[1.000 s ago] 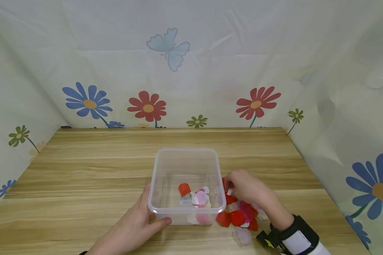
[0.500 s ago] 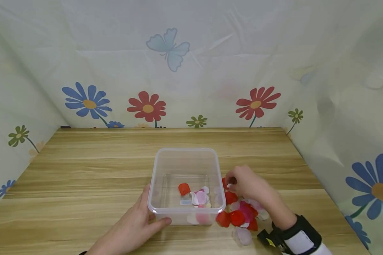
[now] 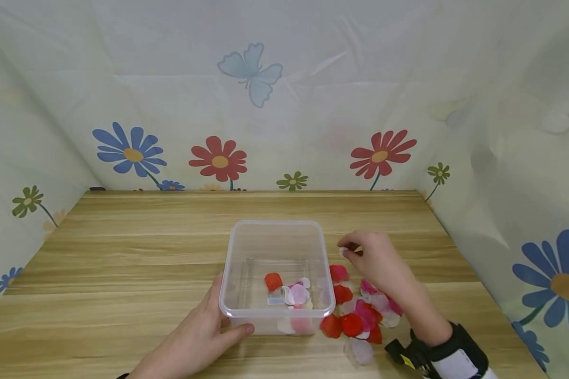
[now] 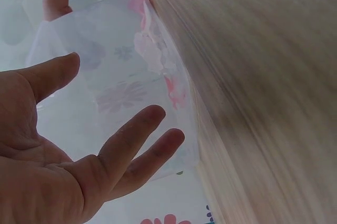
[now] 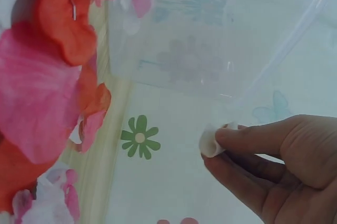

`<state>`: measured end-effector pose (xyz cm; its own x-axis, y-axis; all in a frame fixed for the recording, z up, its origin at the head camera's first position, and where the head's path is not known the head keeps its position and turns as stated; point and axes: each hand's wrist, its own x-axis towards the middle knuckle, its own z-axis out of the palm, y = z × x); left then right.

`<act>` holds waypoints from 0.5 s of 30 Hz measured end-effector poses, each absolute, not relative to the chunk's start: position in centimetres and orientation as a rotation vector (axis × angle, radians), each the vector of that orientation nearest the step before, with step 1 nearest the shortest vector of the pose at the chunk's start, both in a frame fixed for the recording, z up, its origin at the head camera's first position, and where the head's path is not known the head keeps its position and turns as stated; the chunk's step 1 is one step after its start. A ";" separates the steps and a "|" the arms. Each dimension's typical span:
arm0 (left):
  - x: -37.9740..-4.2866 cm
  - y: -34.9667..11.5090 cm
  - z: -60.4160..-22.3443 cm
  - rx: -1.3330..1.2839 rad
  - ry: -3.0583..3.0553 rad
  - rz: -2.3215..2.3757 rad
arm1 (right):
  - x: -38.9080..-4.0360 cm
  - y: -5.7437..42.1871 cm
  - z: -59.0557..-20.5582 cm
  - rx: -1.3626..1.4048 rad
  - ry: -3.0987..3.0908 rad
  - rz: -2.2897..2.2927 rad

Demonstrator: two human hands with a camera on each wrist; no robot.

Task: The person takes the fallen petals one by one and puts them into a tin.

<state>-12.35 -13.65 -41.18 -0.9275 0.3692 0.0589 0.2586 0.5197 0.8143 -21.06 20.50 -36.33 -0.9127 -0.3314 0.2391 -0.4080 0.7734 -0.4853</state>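
Note:
My right hand pinches a small white petal between thumb and fingers, raised beside the right wall of a clear plastic box. My left hand rests against the box's left side, thumb at the front wall and fingers along the side. In the left wrist view those fingers are spread, fairly straight, against the plastic. Inside the box lie a red petal and several pink and white petals. Below my right hand, a loose pile of red, pink and white petals lies on the table.
The wooden table carries the box near its front middle. A pale translucent petal lies at the near end of the pile. A flower-printed cloth stands behind and at both sides. A black wrist strap sits on my right wrist.
My right hand has lifted up and away from the pile with the white petal in its fingers, uncovering more pink petals. The left hand and the box have stayed put.

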 end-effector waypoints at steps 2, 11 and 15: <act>-12.4 -13.6 -41.2 0.555 2.632 1.382 | -20.8 20.4 -36.2 0.595 -2.763 0.828; -12.3 -13.6 -41.1 0.550 2.645 1.374 | -19.8 19.8 -35.3 0.627 -2.512 0.848; -12.2 -13.6 -41.1 0.549 2.650 1.371 | -19.3 19.2 -34.9 0.694 -2.392 0.853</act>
<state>-12.23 -13.60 -41.15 -0.9290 0.3637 0.0688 0.2664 0.5278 0.8065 -19.29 19.21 -34.91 -0.7428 -0.2910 0.6030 -0.6068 0.6732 -0.4226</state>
